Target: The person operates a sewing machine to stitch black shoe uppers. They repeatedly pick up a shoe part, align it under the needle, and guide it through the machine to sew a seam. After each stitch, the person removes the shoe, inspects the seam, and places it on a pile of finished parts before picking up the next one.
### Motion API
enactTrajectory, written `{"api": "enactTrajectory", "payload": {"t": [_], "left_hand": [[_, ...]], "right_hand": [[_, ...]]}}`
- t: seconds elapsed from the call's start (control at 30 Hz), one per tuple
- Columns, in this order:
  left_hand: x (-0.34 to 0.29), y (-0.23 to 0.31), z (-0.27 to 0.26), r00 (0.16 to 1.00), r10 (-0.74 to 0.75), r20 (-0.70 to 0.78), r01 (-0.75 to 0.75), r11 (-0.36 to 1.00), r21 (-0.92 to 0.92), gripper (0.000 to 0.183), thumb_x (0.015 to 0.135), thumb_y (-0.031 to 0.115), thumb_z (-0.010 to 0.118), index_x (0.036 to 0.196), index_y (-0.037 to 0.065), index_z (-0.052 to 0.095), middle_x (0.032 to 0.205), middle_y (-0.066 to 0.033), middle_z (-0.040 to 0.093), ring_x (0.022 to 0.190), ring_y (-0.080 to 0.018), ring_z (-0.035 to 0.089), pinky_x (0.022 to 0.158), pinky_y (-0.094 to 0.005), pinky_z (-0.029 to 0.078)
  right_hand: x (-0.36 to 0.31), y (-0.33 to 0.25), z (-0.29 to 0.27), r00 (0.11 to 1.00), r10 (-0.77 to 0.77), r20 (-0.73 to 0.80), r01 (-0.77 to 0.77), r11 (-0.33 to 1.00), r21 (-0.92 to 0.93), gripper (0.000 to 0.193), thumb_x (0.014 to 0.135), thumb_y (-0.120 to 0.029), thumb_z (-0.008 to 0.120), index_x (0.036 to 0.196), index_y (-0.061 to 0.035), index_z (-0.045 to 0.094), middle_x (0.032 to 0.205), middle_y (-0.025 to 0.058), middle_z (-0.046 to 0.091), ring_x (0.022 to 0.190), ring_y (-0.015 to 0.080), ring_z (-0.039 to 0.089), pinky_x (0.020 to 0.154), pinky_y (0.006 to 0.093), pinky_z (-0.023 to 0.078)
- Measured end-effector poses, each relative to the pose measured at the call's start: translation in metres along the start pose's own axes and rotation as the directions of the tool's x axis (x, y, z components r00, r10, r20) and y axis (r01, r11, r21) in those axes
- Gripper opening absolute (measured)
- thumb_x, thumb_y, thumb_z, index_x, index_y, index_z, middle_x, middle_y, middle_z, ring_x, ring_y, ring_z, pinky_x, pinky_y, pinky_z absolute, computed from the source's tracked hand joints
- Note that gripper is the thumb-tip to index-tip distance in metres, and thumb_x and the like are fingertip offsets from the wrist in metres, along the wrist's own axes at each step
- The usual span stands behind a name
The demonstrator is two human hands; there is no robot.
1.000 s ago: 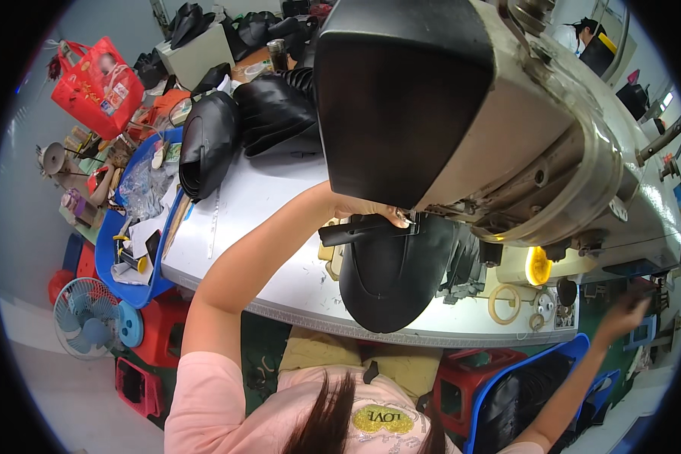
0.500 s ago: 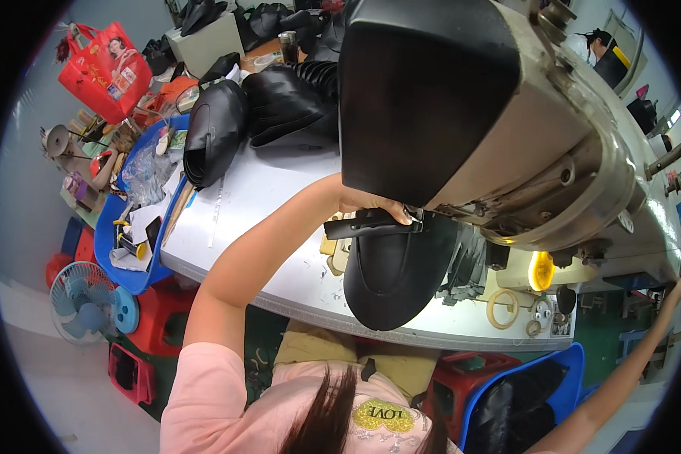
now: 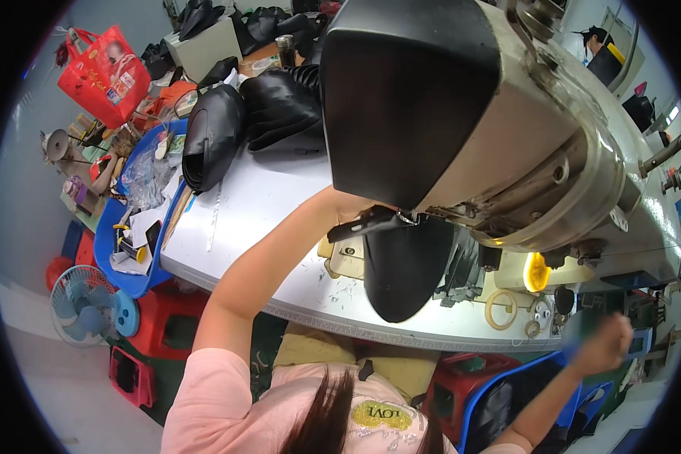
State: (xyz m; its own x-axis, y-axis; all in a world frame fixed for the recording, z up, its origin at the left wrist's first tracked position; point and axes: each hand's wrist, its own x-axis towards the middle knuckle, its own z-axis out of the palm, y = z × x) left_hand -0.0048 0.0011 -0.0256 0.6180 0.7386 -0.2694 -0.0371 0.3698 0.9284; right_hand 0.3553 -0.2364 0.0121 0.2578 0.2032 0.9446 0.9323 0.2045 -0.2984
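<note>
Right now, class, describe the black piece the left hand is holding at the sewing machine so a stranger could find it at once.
Start at the big grey sewing machine on the white table. Beneath its head, by the left hand, lies a black piece. Unlike the black pieces piled at the far end, it lies alone, its rounded tip at the near edge.

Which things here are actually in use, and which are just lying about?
In use: left hand on the black leather piece under the sewing machine; right hand out at the table's side.

Lying about: black leather pile, red bag, fan, blue tray.
</note>
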Motion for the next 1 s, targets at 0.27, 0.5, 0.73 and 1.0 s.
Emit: {"api": "enactTrajectory", "payload": {"t": [0.27,0.5,0.73,1.0], "left_hand": [[-0.081,-0.074,-0.001,0.967,0.224,0.118,-0.223,0.975,-0.024,0.042,0.067,-0.004,0.064,0.107,0.001,0.052,0.103,-0.0049,0.056,0.093,-0.0127,0.053,0.082,-0.0284,0.043],[-0.107,-0.089,-0.002,0.733,0.637,0.237,-0.667,0.741,0.071,0.016,0.069,0.011,0.066,0.082,0.014,0.057,0.074,0.0003,0.050,0.087,-0.0202,0.048,0.100,-0.0461,0.019],[-0.110,-0.081,0.004,0.792,0.569,0.222,-0.604,0.783,0.146,0.014,0.068,0.018,0.069,0.073,0.014,0.056,0.072,-0.0002,0.052,0.088,-0.0197,0.049,0.100,-0.0474,0.019],[-0.114,-0.080,-0.001,0.777,0.602,0.182,-0.626,0.770,0.127,0.018,0.064,0.015,0.071,0.057,0.014,0.053,0.070,-0.0018,0.050,0.087,-0.0216,0.050,0.099,-0.0466,0.022]], "right_hand": [[-0.118,-0.108,0.108,0.150,0.122,0.981,-0.770,0.637,0.039,0.020,0.084,-0.009,0.046,0.102,0.0001,0.048,0.088,0.0058,0.051,0.078,0.0116,0.049,0.070,0.0253,0.041],[-0.116,-0.148,0.122,0.115,-0.284,0.952,-0.905,0.366,0.219,0.015,0.079,-0.010,0.059,0.084,0.0009,0.051,0.081,0.0081,0.051,0.076,0.0142,0.052,0.066,0.0264,0.041],[-0.107,-0.170,0.126,0.244,-0.287,0.926,-0.757,0.541,0.367,0.016,0.073,-0.009,0.064,0.079,0.0014,0.054,0.076,0.0101,0.052,0.069,0.0214,0.053,0.061,0.0284,0.042],[-0.109,-0.170,0.127,0.187,-0.214,0.959,-0.841,0.470,0.269,0.015,0.072,-0.008,0.066,0.075,0.0011,0.054,0.073,0.0093,0.053,0.066,0.0188,0.053,0.059,0.0279,0.042]]}}
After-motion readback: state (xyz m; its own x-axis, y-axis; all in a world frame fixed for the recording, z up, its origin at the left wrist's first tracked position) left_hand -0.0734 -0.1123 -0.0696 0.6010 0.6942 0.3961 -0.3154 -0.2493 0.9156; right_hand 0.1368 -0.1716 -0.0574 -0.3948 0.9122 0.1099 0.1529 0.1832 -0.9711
